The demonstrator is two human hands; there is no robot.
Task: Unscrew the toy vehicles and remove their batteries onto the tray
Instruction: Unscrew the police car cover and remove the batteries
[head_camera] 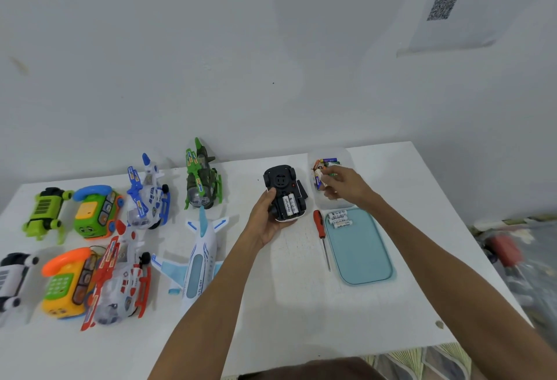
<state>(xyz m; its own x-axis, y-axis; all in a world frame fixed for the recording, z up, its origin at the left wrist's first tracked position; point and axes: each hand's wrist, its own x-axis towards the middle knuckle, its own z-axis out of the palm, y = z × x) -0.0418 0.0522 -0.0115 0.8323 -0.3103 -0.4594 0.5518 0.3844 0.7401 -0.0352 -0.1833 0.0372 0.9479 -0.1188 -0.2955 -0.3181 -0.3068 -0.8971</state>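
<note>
The left hand (pixel 265 217) grips the upturned black toy car (pixel 284 190) from below. Two white batteries (pixel 289 205) sit in the car's open compartment. The right hand (pixel 343 184) hovers over the clear box (pixel 315 196), fingertips pinching what looks like a loose battery (pixel 320 179). To do this well, hold the car level and lever each cell up from one end. Lay it beside the cells (pixel 340 218) already on the blue tray (pixel 358 253), not in the box. The screwdriver (pixel 321 229) lies just beside the tray.

Home-like room — white table (pixel 286 304), bare wall (pixel 211 48) (QR sheet (pixel 458 9))
</note>
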